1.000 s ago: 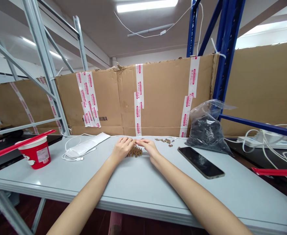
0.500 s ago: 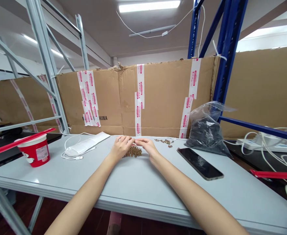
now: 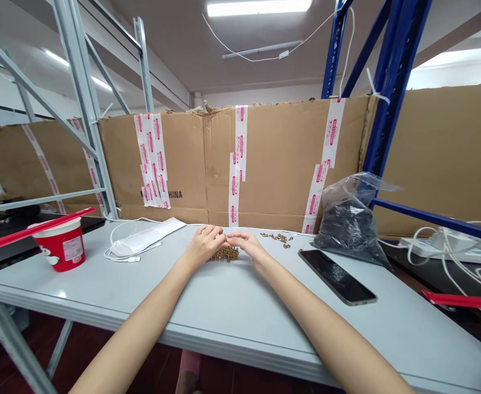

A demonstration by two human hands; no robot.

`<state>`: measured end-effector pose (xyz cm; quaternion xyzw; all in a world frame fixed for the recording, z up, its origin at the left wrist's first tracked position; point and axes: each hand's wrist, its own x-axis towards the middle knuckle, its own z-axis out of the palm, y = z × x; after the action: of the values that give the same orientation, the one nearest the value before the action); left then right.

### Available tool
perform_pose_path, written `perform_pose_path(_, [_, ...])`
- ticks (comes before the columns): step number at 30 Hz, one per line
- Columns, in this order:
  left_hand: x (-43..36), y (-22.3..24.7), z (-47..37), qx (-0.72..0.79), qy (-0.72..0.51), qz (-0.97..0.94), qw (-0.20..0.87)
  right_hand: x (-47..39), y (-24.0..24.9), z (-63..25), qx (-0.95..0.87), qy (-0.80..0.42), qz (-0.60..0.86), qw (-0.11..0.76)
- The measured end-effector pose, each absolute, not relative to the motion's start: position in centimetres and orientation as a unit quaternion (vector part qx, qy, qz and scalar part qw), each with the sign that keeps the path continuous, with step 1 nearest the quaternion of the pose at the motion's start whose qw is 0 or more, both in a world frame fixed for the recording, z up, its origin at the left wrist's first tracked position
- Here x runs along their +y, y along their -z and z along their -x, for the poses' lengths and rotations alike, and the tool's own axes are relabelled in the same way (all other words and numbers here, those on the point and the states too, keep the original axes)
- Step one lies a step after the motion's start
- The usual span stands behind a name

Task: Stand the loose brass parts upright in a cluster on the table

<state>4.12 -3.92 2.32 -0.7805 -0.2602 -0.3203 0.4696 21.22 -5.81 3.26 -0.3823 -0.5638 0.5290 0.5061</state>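
Note:
Small brass-coloured metal pieces (image 3: 226, 254) stand close together in a cluster on the grey table. Over the cluster's left and back side is my left hand (image 3: 206, 241), its fingers bent and closed at the tips. My right hand (image 3: 246, 242) comes in from the right, thumb and fingers pinched, its tips meeting those of the left hand above the pieces. Whatever sits between the fingertips is too small to make out. Beyond my right hand lies a loose scatter of small brass-coloured bits (image 3: 279, 238).
A black phone (image 3: 337, 277) lies to the right, before a clear plastic bag (image 3: 349, 221) of dark material. On the left are a red paper cup (image 3: 63, 247) and a white pouch with a cable (image 3: 148, 238). Taped cardboard (image 3: 281, 164) walls the table's (image 3: 240, 312) back.
The camera view has turned slightly left, so the scene sits a little further right. Both hands stay together over the brass-coloured pieces with nearly the same pose.

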Motion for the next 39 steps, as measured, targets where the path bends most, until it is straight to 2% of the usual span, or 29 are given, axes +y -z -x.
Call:
perform_pose_path(6, [-3.9, -2.2, -3.8, -0.235, 0.275, 0.817, 0.450, -5.9, -3.3, -21.3, -0.568, -0.524, 0.397, 0.495])
perform_pose_path(13, [-3.5, -2.0, -3.8, -0.236, 0.292, 0.815, 0.442, -6.1, -3.6, -21.2, -0.571, -0.529, 0.402, 0.482])
perform_pose_path(25, [-3.6, -1.8, -3.7, -0.236, 0.250, 0.824, 0.450, -5.3, -3.0, -21.4, -0.563, -0.522, 0.408, 0.495])
perform_pose_path(33, [-3.5, -1.9, -4.1, -0.264, 0.279, 0.837, 0.391, -5.6, -3.1, -21.2, -0.561, -0.559, 0.347, 0.502])
perform_pose_path(39, [-3.4, -2.1, -4.4, -0.306, 0.301, 0.830, 0.356, -5.8, -3.2, -20.4, -0.499, -0.587, 0.330, 0.545])
